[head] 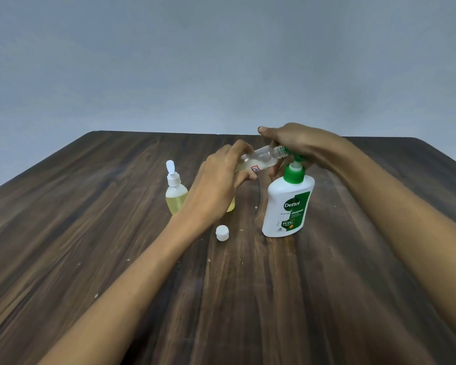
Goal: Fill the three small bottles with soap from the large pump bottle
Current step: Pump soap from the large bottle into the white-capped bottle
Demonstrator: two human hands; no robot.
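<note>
My left hand (219, 177) grips a small clear bottle (261, 160), tilted almost flat, its open threaded neck at the green nozzle of the large white pump bottle (287, 206). A little pale soap lies in the clear bottle's lower side. My right hand (298, 143) rests palm down on the green pump head, which it mostly hides. A small bottle with yellow soap and an open white flip cap (174, 191) stands to the left. Another small yellow-filled bottle (231, 205) shows only as a sliver behind my left wrist. A loose white cap (222, 232) lies on the table.
The dark wooden table (116, 259) runs wide to the left and front, with small pale crumbs scattered on it. Its far edge lies just behind my hands, before a plain grey wall.
</note>
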